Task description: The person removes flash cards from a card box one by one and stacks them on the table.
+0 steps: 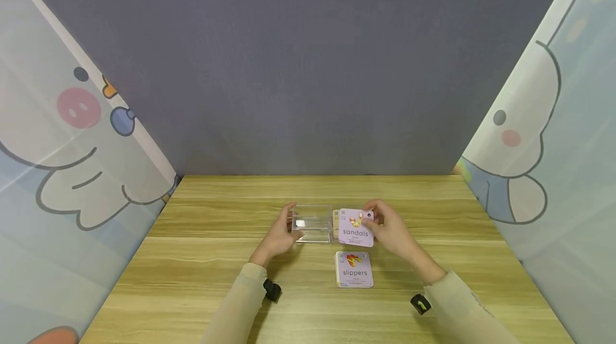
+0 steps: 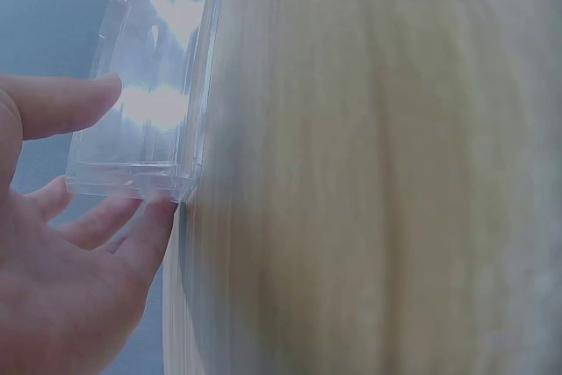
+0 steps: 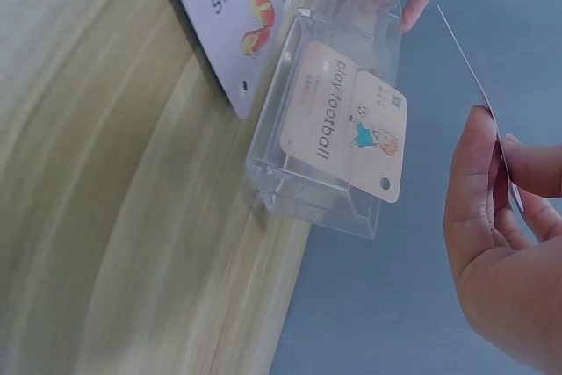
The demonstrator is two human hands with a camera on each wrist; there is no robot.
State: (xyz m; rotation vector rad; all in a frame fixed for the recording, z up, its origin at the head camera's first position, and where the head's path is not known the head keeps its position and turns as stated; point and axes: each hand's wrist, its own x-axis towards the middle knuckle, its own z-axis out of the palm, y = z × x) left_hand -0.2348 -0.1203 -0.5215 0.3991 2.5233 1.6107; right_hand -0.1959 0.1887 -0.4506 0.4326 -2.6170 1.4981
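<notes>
At the left end of a clear plastic box (image 1: 312, 222), my left hand (image 1: 281, 232) holds on, thumb on the near side and fingers round the end. Between thumb and fingers, my right hand (image 1: 389, 229) pinches a lilac card (image 1: 355, 234) printed "sandals", raised over the box's right part. Seen edge-on in the right wrist view, the card (image 3: 470, 68) stands apart from the box. A "play football" card (image 3: 344, 125) lies in the box's right compartment, mostly hidden in the head view. Nearer me lies a small stack of cards (image 1: 354, 274), "slippers" on top.
The wood-grain table (image 1: 216, 274) runs back to a dark grey panel (image 1: 308, 76). Cartoon-printed curtains (image 1: 58, 173) flank it on both sides. A black strap-like device (image 1: 272, 290) is by the left wrist, another (image 1: 421, 304) by the right.
</notes>
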